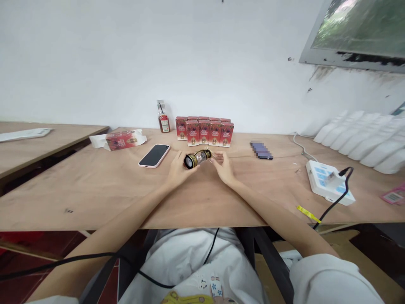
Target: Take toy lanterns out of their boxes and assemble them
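Observation:
A small black and gold lantern (201,157) with a clear middle lies on its side above the table, its round base turned to the left. My left hand (180,169) is closed around the base end. At the lantern's top end, my right hand (224,168) has its thumb and fingers closed on what looks like the thin wire handle. Just beyond both hands, several red printed boxes (204,133) stand in two rows against the wall. A phone with a pale pink case (154,156) lies face up to the left of my left hand.
An opened red box (122,140) with white flaps lies at the left. Behind it stands a bottle of reddish liquid (163,121). On the right are a blurred purple phone-like object (261,150), a white power strip (324,185) with a black cable, and white foam-like sleeves (363,137).

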The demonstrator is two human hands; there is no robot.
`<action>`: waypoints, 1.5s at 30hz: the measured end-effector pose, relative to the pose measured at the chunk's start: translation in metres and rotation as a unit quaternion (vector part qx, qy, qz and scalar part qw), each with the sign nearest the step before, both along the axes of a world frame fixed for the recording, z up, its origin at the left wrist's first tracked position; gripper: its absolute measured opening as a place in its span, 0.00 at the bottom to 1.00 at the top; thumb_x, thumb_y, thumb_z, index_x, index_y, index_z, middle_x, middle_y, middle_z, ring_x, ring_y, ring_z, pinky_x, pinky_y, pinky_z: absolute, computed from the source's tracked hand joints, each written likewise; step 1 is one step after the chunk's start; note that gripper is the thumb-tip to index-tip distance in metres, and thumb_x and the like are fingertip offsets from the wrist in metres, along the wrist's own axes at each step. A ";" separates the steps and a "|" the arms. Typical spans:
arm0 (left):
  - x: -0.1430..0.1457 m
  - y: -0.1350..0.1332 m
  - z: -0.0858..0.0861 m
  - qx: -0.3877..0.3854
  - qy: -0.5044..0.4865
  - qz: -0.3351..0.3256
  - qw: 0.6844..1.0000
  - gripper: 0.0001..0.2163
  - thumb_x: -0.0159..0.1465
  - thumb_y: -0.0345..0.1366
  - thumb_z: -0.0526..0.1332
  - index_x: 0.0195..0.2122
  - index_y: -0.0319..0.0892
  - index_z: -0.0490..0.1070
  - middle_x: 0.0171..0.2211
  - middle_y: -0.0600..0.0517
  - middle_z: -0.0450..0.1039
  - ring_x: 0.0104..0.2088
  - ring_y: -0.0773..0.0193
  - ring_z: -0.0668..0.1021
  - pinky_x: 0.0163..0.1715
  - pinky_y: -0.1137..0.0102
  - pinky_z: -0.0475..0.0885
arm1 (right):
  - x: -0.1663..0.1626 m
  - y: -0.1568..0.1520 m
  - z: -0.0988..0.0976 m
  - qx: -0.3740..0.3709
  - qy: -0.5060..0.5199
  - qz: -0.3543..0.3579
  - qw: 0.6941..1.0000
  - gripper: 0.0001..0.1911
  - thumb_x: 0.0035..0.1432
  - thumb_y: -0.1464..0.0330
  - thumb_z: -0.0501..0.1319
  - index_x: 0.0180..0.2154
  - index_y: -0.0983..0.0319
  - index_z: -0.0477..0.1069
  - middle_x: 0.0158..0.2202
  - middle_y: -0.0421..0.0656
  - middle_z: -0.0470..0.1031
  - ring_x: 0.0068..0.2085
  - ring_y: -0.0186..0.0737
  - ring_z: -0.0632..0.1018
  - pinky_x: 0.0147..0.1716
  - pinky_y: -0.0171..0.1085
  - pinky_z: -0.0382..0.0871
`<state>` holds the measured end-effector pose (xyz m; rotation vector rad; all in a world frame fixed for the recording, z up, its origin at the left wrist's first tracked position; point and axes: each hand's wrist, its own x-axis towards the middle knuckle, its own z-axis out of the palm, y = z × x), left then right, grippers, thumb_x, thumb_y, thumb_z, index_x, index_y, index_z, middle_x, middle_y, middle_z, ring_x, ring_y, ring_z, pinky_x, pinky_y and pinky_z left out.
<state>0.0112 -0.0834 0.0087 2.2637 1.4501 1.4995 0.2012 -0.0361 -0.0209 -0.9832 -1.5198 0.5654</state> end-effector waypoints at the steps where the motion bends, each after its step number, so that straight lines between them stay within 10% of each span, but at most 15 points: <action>1: 0.000 -0.001 0.000 0.001 0.003 0.000 1.000 0.18 0.54 0.42 0.65 0.45 0.43 0.67 0.41 0.49 0.70 0.42 0.57 0.74 0.40 0.65 0.70 | 0.000 0.001 -0.001 -0.008 -0.005 0.014 1.000 0.11 0.52 0.62 0.60 0.36 0.60 0.68 0.36 0.44 0.74 0.38 0.41 0.74 0.44 0.43 0.66; 17: -0.008 0.023 0.001 -0.193 -0.341 -0.019 0.920 0.20 0.50 0.50 0.63 0.35 0.38 0.66 0.34 0.49 0.69 0.32 0.61 0.74 0.21 0.72 0.70 | -0.006 -0.005 0.012 -0.155 0.144 0.183 0.960 0.15 0.44 0.56 0.64 0.27 0.59 0.67 0.23 0.37 0.72 0.25 0.33 0.72 0.30 0.36 0.66; 29: -0.001 0.002 0.006 -0.055 -0.043 0.063 0.996 0.18 0.53 0.46 0.64 0.40 0.42 0.65 0.38 0.49 0.71 0.41 0.57 0.74 0.42 0.63 0.68 | -0.008 -0.009 0.009 -0.185 0.143 0.216 0.948 0.17 0.40 0.55 0.67 0.26 0.60 0.67 0.24 0.38 0.73 0.23 0.31 0.70 0.25 0.33 0.63; 45: -0.002 0.003 0.005 -0.066 -0.053 0.063 0.994 0.19 0.52 0.47 0.65 0.40 0.42 0.65 0.37 0.49 0.72 0.39 0.56 0.75 0.41 0.63 0.69 | -0.008 -0.006 0.010 -0.158 0.172 0.178 0.956 0.19 0.42 0.52 0.65 0.26 0.60 0.67 0.22 0.34 0.70 0.18 0.26 0.62 0.19 0.31 0.55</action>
